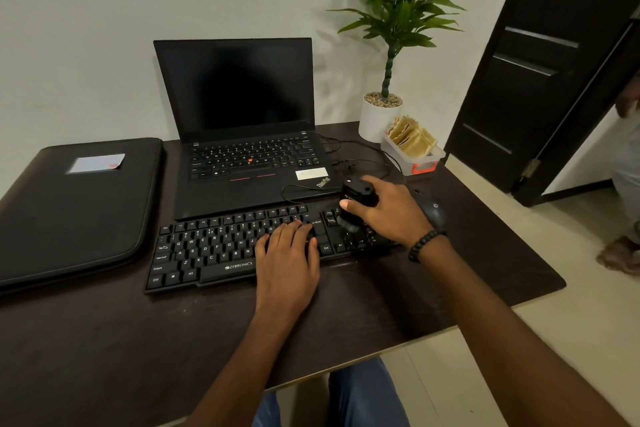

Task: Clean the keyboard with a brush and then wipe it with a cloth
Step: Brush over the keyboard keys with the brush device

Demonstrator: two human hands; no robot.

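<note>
A black keyboard (214, 250) lies across the dark desk in front of an open laptop. My left hand (289, 253) rests flat on its right-middle keys, fingers straight. My right hand (388, 210) grips a black brush (356, 199) by its chunky body, with the bristles down on the keys at the keyboard's right end. A yellow cloth (412, 137) sits folded in a clear plastic box at the back right. The keys under both hands are hidden.
The laptop (242, 135) stands just behind the keyboard, its cables trailing right. A black mouse (433, 210) lies beside my right hand. A black sleeve case (76, 204) fills the left of the desk (346, 322). A potted plant (381, 118) stands at the back corner; another person's foot (620, 255) is at far right.
</note>
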